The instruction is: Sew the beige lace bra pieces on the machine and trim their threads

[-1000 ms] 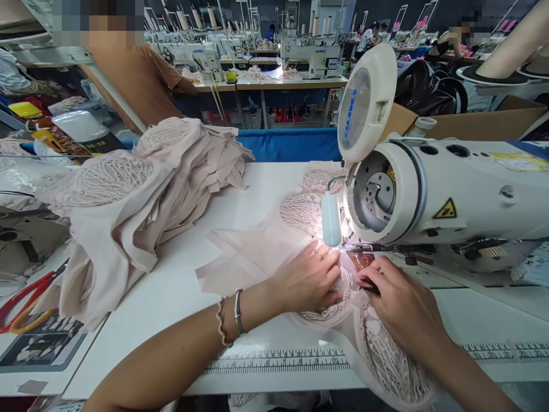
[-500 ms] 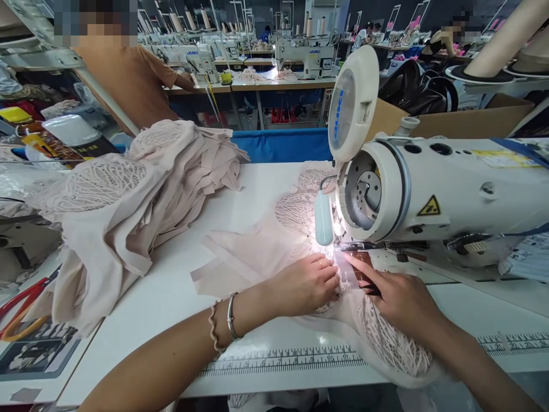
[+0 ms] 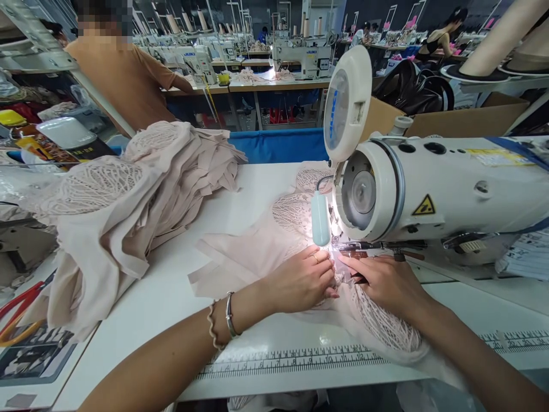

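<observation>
Pale pink lace fabric (image 3: pixel 240 252) lies under the needle area of a white sewing machine (image 3: pixel 450 189), lit by a small lamp (image 3: pixel 320 220). My left hand (image 3: pixel 302 279) rests on the fabric just left of the needle area, its fingers bent together on the cloth. To the right, my right hand (image 3: pixel 386 283) has its index finger stretched toward the needle area, over a narrow pale strip. Small dark scissors or snips seem tucked under its other fingers, mostly hidden. A bunched lace part (image 3: pixel 386 320) hangs below my right wrist toward the table's front edge.
A heap of pink lace pieces (image 3: pixel 163 171) covers the left side of the table (image 3: pixel 141 337). Scissors with red and orange handles (image 3: pixel 21 315) lie at the far left. A person in a brown shirt (image 3: pixel 120 80) sits beyond. A printed ruler (image 3: pixel 291 363) runs along the front edge.
My right hand has moved left and slightly up, closer to my left hand, and the lace under it has shifted left. The round part inside the machine's open head has turned.
</observation>
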